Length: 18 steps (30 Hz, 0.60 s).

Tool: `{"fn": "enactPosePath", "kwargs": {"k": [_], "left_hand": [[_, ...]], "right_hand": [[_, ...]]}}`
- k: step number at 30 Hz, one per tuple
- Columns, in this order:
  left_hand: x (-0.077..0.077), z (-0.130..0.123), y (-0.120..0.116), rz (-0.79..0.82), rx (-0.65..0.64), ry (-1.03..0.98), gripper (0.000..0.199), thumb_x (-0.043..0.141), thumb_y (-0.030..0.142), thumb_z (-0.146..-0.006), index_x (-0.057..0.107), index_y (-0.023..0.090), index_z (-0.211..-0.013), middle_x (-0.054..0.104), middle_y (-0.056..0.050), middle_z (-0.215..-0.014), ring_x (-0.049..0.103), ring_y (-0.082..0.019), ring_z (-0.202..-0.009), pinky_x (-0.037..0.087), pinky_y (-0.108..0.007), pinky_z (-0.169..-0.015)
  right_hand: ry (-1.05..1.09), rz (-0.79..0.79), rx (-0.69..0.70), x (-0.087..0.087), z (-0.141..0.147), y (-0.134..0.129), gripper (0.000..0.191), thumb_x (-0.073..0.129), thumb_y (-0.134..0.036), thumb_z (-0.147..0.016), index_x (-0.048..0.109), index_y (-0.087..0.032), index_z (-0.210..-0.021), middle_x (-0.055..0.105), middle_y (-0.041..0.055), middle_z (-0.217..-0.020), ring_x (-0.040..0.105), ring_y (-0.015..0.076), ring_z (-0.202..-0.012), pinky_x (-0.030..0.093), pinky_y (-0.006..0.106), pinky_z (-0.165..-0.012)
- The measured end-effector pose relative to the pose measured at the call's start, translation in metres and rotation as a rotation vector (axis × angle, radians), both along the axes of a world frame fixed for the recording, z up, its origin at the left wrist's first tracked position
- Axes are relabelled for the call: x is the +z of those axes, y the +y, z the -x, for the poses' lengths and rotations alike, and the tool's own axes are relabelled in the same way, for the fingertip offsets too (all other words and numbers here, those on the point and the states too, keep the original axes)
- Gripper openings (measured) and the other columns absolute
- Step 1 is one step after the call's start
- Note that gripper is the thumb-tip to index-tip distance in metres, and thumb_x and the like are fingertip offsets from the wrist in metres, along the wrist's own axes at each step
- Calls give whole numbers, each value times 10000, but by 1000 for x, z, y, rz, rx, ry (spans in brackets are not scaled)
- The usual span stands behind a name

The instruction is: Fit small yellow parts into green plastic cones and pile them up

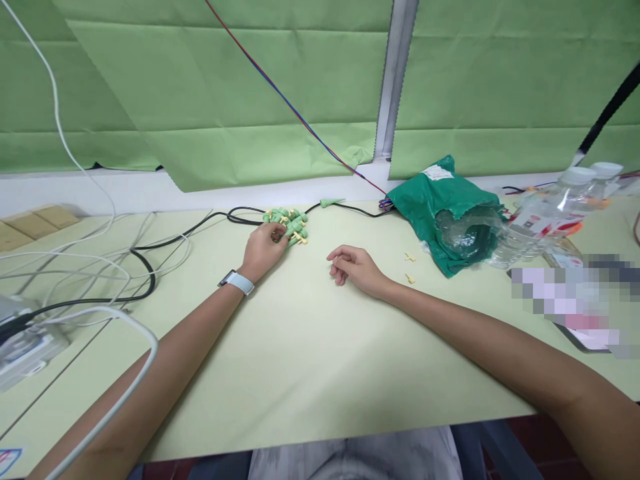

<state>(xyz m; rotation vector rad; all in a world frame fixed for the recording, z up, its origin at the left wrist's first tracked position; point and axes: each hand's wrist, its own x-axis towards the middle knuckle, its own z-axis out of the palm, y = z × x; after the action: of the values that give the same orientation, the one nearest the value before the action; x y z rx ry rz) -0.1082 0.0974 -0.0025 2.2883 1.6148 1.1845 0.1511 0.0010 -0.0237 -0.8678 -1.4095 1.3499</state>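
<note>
A small heap of light green plastic pieces [294,221] with pale yellow prongs lies near the back of the table. My left hand [266,248], with a watch [237,282] on its wrist, is at the near left edge of this heap. Its fingers are bent in on a green piece, and their tips are partly hidden. To the right of the heap, my right hand [357,270] rests above the table with loosely curled, parted fingers and nothing in them. Two small yellow plastic pieces, one farther back [410,257] and one nearer [411,279], lie beyond its wrist.
A torn green plastic bag [425,200] and clear bottles [540,217] stand at the back right. Black cable [150,283] and white cables [145,327] tangle on the left beside a power strip [37,350]. A green cone-shaped piece [331,202] lies by the wall.
</note>
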Motion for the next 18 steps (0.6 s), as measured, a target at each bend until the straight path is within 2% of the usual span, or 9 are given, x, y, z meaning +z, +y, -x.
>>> {"fn": "enactPosePath", "kwargs": {"k": [8,18], "left_hand": [[0,1,-1,18,-35,-58,172,644,291,-839,731,174,-931,767,-78,-945,681,-207,-801,524,-313,-781],[-2,1,-4,30,-31,-69,188,669,297,-820,720,177,-956,753,-74,-965,660,-192,-788,516,-300,-756]], "right_hand": [[-10,-5,-2,1,0,-1,132,652,-270,-837,665,-183,-936,700,-4,-726,650,118,-556,548,247,-532],[-29,0,4,2,0,-1,140,630,-245,-825,667,-178,-942,694,-4,-731,650,116,-562,547,247,-542]]}}
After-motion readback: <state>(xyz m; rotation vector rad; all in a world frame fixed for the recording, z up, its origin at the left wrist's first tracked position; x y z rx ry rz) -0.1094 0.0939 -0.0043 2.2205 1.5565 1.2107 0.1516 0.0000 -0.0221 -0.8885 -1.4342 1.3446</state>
